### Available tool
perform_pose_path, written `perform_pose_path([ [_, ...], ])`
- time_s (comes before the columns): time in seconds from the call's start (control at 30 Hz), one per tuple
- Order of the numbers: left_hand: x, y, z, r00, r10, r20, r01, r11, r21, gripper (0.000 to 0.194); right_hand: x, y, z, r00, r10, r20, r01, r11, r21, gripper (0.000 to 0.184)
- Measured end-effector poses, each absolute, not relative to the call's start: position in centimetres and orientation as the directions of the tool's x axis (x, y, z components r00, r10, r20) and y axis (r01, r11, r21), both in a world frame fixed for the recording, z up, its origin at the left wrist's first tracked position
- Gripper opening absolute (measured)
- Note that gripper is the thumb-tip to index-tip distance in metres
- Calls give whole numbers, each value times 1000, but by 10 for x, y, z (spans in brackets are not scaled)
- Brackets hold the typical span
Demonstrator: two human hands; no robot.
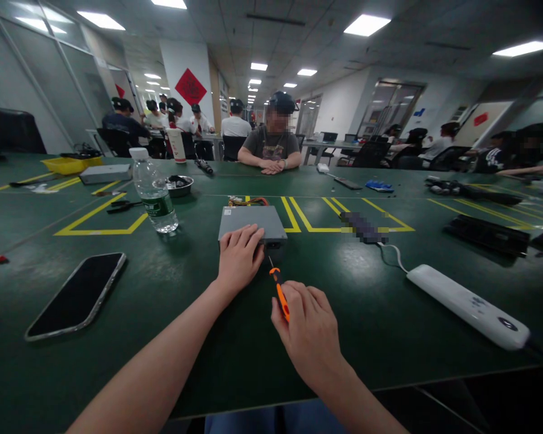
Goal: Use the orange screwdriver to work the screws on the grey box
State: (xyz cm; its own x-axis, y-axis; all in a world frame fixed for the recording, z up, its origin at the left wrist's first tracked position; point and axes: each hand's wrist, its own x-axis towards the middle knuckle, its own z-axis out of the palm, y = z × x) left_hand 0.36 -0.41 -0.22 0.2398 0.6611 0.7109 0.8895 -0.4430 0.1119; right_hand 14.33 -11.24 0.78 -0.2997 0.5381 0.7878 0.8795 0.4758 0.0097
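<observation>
A grey metal box (253,220) with coloured wires at its back lies on the green table (199,337) in front of me. My left hand (239,258) rests on its near edge, fingers curled over the top. My right hand (308,328) is closed round an orange-handled screwdriver (278,289), whose tip points at the near side of the box.
A black phone (76,294) lies at the left, a water bottle (154,191) behind it. A white power strip (468,306) sits at the right. A person sits across the table with folded hands (271,166). Tools, a small bowl (180,184) and a yellow tray (71,163) lie farther back.
</observation>
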Motion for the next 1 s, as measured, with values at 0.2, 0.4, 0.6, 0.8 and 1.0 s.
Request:
perform_pose_path([
  [0.2, 4, -8, -1, 240, 667, 705, 891, -440, 113, 34, 147, -115, 11, -233, 576, 784, 889, 453, -69, 21],
  [0.4, 2, -7, -3, 243, 672, 700, 898, -429, 100, 33, 140, -117, 12, -265, 562, 784, 874, 482, -50, 15],
  [0.6, -1, -4, -3, 263, 665, 699, 893, -442, 84, 33, 151, -108, 12, -233, 519, 822, 841, 532, -97, 8],
  [0.8, -3, -3, -3, 272, 661, 700, 896, -439, 66, 32, 181, -109, 7, -184, 489, 853, 815, 561, -146, 9],
  [1.0, -2, -2, -4, 272, 665, 696, 894, -443, 74, 34, 188, -109, 1, -128, 535, 835, 851, 491, -185, 9],
])
